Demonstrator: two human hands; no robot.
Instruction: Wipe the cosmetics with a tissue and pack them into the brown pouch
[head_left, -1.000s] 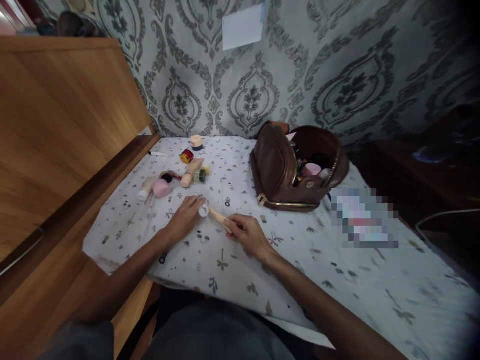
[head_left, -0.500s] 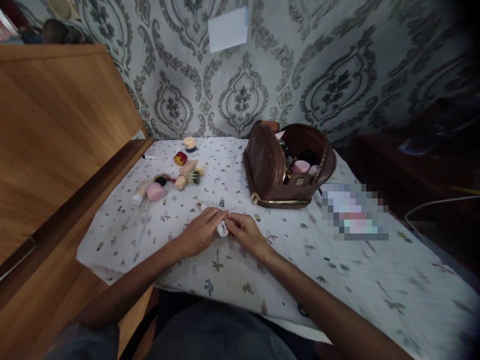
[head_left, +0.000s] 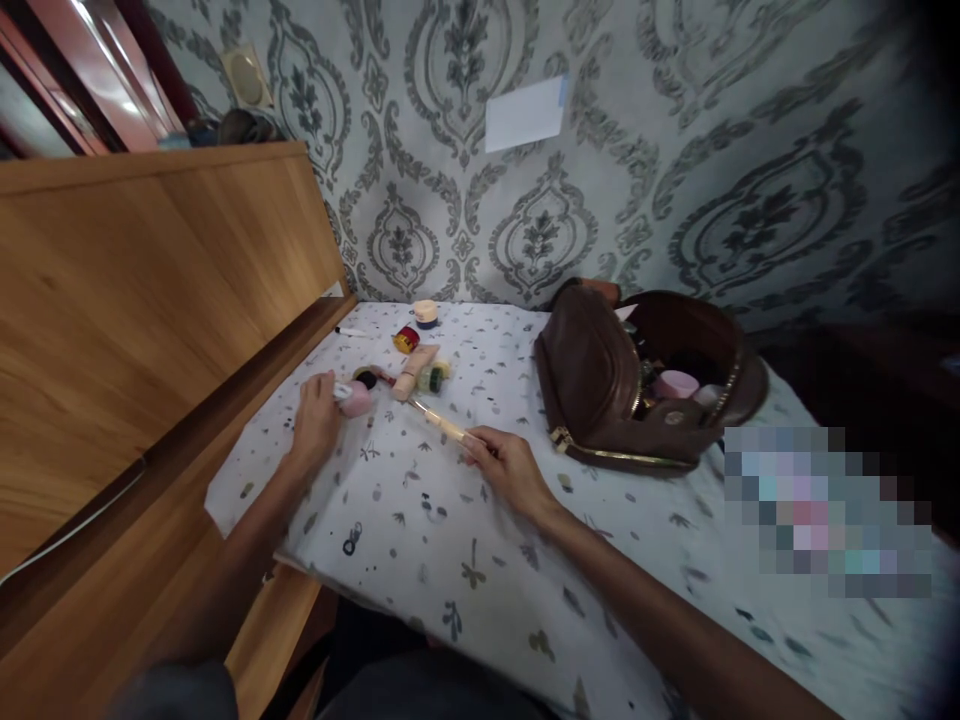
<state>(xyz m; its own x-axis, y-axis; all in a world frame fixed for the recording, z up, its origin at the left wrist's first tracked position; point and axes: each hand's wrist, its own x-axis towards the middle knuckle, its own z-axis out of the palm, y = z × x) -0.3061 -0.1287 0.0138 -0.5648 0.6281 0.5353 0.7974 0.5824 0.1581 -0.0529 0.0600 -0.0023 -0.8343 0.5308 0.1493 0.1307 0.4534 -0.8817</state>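
My left hand (head_left: 316, 412) is closed round a small white crumpled item (head_left: 342, 391), close beside a pink rounded item (head_left: 355, 399) at the left of the cloth-covered table. With its fingers pinched, my right hand (head_left: 513, 468) holds the near end of a slim clear-and-gold stick (head_left: 442, 422). The stick's far end points up and left, close to a beige tube (head_left: 415, 373). A small green-banded jar (head_left: 431, 378) touches the tube's right side. Between the pink item and the tube sits a round black item (head_left: 366, 378).
A red and gold jar (head_left: 406, 340), a cream-lidded jar (head_left: 425, 314) and a thin white pen-like item (head_left: 351, 332) lie farther back. An open brown bag (head_left: 592, 385) full of items stands at right, with a blurred-out object beyond it. A wooden panel (head_left: 172, 290) borders the left.
My hands have parted: the left has moved left to the pink item with the white item, and the right now holds the slim stick out in view. The camera view has shifted left.
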